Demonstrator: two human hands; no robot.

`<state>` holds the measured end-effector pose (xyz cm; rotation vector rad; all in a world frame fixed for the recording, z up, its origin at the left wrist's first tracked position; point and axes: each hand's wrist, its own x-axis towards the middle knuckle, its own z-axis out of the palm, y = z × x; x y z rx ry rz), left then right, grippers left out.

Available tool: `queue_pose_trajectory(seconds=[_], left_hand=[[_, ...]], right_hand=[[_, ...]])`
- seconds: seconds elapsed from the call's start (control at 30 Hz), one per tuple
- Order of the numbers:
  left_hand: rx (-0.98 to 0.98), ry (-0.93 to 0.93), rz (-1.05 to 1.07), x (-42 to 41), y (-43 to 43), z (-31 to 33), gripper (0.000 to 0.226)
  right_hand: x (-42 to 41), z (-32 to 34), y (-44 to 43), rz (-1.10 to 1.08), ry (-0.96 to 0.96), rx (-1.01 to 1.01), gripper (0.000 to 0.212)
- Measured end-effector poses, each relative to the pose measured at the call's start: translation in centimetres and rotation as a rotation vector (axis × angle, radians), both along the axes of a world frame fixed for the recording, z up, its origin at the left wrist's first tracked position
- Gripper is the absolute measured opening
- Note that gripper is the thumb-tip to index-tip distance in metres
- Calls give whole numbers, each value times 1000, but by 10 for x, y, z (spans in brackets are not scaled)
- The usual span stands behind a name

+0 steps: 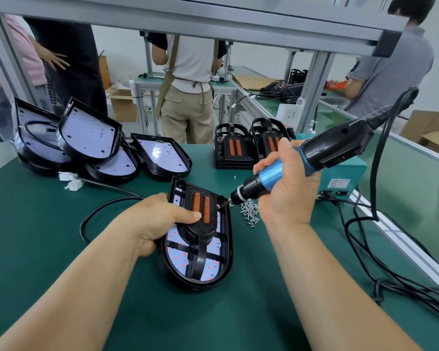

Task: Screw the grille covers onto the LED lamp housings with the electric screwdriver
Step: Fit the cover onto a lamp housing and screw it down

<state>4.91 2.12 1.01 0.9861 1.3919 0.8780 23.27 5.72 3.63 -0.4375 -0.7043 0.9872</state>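
The lamp housing lies flat on the green bench, right in front of the person. The black grille cover sits on top of it. The left hand has its grip closed over the housing's left edge, and its thumb presses on the cover beside two orange strips. The right hand has its grip wrapped round the blue part of the electric screwdriver. The tip points at the cover's top right corner. I cannot tell if a screw is on the tip. A little heap of screws lies just beside the housing.

The housing looks hard and stiff, and I think it is light, so it could slide when the tool pushes. Holding the rim and pressing on the cover's thick middle seems best. The white board of tiny lights inside looks easy to hurt, so keep fingers off it.
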Motion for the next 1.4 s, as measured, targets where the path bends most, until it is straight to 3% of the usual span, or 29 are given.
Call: queue_pose_trajectory(seconds=[0.8,0.93,1.07,1.4], left_hand=[[8,-7,16,2,-1,1,13],[-1,-20,7,2,-1,1,28],[5,-7,4,2,-1,1,12],[2,-9,2,-1,-1,0,11]], right_hand=[[4,-5,5,-6,-7,-7,19],[6,-5,4,5,18,-26,25],[7,-6,4,6,20,-28,24],[10,-9,5,6,60,-56,16]])
